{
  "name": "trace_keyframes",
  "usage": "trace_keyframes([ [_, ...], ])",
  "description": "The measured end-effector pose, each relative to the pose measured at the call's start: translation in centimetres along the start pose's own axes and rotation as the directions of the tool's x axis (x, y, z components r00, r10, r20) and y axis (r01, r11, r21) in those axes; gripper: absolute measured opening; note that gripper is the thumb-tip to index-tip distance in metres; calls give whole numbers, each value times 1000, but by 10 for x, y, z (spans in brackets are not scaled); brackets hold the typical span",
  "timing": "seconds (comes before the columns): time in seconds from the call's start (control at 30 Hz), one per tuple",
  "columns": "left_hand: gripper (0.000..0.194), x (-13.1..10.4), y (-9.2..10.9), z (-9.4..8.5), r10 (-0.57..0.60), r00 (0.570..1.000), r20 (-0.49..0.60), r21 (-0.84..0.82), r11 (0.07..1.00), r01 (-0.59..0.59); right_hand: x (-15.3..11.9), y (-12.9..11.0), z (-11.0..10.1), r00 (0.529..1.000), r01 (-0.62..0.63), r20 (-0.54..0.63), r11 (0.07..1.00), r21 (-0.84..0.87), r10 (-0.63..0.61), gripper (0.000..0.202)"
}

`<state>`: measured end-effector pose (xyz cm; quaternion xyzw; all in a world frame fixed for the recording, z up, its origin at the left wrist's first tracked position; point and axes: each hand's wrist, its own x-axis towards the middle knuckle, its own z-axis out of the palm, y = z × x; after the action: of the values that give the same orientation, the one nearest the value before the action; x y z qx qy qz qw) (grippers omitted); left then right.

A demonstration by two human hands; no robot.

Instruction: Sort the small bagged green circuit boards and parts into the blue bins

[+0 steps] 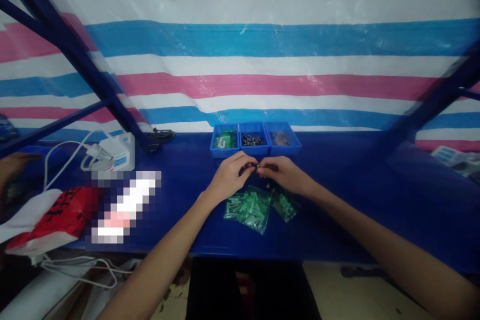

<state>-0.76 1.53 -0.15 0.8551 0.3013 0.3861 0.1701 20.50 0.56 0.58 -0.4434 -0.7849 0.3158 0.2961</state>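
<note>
1. Blue, smooth tabletop [337, 160] stretches across my view from the head camera, and over it I see the two bare hands at work, close together.
2. The left hand [230, 176] is pinching: its thumb and first finger meet on a small dark piece with a metal shine [257, 165].
3. The right hand [279, 172] is pinching also, with its fingertips at the other side of this same small piece. I cannot tell whether it is one part or two parts joined, because it is too small and partly covered by the fingers.
4. This piece is held above the tabletop, in front of three blue open plastic bins, which stand side by side in a row.
5. In the left bin [224, 153] I see green packets [225, 140]; in the middle bin [257, 150], many small dark and shiny metal pieces [252, 140]; in the right bin [285, 150], something pale, which I cannot make out.
6. Nearer to the person, below the hands, lie flat clear-green plastic bags [257, 215] with thin pieces inside. One more green bag [285, 206] lies just beside them, under the right hand's side.
7. Near these bags I notice small round shiny parts [268, 186] on the tabletop.
8. Well apart, at the left, are a white power strip with cables [125, 152] and a red and white plastic bag [69, 212].
9. At the far left edge, another person's hand [13, 166] is visible, blurred.
10. Behind everything hangs a pink, white and blue striped sheet [262, 40].
</note>
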Motion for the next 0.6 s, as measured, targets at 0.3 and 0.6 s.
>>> trace_keyframes([
  [0.3,10,-2,2,1,-12,999,51,46,999,10,-4,-9,5,980,58,-182,994,-97,-75,26],
  [0.6,26,0,1,2,-43,994,97,64,997,37,-4,-7,3,978,142,-163,989,38,-134,12],
])
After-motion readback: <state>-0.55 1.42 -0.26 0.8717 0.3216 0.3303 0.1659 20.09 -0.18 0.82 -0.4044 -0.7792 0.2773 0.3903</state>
